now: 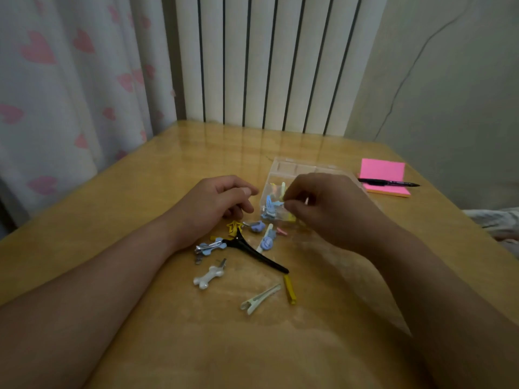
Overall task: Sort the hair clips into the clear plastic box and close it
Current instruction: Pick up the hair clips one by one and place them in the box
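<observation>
Clear plastic box [283,164]: open, far right of centre on the glossy wood-grain table [140,192]. It's thin-walled and transparent, with moulded rectangular compartments visible along its far edge. Blue clips [270,206] are already piled in its near-left part.

Right grip [323,211]: over the box, thumb and fingertips pinched on a slim pale yellow-green clip [283,188] that stands roughly upright.

Left grip [213,203]: rests on the table just left of the box, fingers loosely curled, thumb out. Nothing visible in it, so it counts as released.

Loose clips on the table, near side of the box:
- yellow star-shaped clip [234,227], right at the left fingers
- lavender rounded clip [257,226], just beside it
- small pink clip [281,231], at the box's near edge
- blue-and-white clip [266,241], with a blurry moulded figure on it
- blue clip [209,246] with a bare metal spring end, at the left wrist
- long black clip [252,252], glossy, tapered to a point, lying diagonally
- white bone-shaped clip [209,276], shiny and ceramic-looking
- yellow bar clip [289,289], flat and narrow
- pale green alligator clip [259,299], nearest

Far right: a pink sticky-note pad [383,169] with a black pen [389,183] lying across it. Behind the table are a white ribbed radiator [266,60] and a white curtain [56,94] with pink hearts.
</observation>
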### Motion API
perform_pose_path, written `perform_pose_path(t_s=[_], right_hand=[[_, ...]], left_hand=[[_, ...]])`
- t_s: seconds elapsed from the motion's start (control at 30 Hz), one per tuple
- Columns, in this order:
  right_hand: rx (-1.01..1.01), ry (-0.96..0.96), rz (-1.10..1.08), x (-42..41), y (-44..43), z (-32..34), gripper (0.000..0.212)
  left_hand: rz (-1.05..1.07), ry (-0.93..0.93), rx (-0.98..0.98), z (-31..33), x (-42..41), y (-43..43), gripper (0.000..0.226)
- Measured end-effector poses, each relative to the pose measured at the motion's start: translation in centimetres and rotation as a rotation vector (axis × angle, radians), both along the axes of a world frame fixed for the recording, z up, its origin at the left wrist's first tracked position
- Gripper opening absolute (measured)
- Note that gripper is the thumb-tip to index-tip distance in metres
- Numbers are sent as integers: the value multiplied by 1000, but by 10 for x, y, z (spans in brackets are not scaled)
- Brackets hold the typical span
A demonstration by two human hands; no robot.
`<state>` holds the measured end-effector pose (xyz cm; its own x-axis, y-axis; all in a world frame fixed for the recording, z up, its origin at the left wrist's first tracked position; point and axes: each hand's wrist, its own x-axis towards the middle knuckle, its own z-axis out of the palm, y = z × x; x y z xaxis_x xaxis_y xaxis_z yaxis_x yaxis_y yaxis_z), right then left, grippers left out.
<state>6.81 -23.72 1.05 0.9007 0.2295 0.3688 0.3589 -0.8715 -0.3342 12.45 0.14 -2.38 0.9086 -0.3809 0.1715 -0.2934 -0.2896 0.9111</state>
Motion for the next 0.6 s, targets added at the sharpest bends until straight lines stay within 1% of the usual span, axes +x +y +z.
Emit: perform_pose_path(t_s=[0.07,0.13,0.23,0.3,0.37,0.5,0.6], right_hand=[[-66,-2,113,-2,9,-1,9],[-165,47,193,-5,16,-1,17],[-365,160,216,-9,25,-2,31],[-425,190,212,-11,28,-1,28],[-443,204,197,-12,26,2,23],[-416,233,193,-15,22,6,13],[-345,258,175,-14,22,5,5]], left_hand=[[0,-3,-2,0,-1,0,24],[0,-5,-7,1,-1,0,24],[1,-5,-6,0,0,0,24],[1,0,-11,0,1,0,23],[0,2,-16,0,1,0,23],[3,-10,-7,-1,1,0,24],[5,-17,-4,-1,1,1,24]])
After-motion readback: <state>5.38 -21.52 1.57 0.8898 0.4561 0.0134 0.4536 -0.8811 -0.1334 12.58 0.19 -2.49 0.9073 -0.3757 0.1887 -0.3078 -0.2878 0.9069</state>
